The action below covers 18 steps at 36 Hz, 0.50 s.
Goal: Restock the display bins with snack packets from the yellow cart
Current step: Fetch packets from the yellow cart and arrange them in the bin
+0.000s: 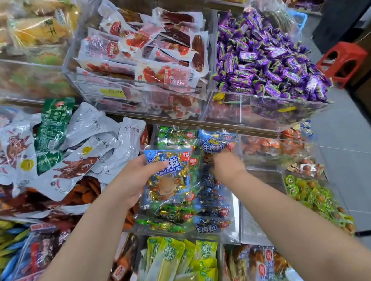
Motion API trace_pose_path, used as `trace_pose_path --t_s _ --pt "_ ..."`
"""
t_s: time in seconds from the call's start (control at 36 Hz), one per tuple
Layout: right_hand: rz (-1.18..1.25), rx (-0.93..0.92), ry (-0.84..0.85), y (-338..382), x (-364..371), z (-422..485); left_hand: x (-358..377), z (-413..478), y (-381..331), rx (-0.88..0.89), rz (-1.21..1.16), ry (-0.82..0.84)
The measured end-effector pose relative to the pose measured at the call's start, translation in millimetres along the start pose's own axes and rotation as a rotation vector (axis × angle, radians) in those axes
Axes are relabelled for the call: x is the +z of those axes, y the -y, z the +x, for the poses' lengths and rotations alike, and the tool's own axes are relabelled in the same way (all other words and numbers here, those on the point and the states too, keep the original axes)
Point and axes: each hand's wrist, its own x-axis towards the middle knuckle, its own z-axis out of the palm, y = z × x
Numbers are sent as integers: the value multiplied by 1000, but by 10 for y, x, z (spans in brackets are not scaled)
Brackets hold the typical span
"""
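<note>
A: What could slip here?
B: The left hand (134,178) grips the packet (166,179) by one edge, thumb across its face, above the bin's (236,225) middle. Held loosely, it could slide off.
A: And the right hand (225,167)?
B: Its fingers are buried at the bin's back; gripping or not, I cannot tell. Pushing could spill the heap (213,202) over the bin's front.
A: The packet itself?
B: Blue, glossy, lumpy with wrapped cubes.

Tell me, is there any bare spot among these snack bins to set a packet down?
The clear acrylic compartment between the stacked blue beef-cube packets and the green-wrapped sweets looks bare. Every other bin is heaped full.
</note>
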Motion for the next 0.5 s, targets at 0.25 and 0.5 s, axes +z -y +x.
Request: trace_pose_path --t_s 0.25,0.5 --pt "187 -39 -54 -36 -151 112 50 -26 -52 -5 -15 85" --pt "896 -274 169 -94 -705 -400 347 133 -74 51 11 135"
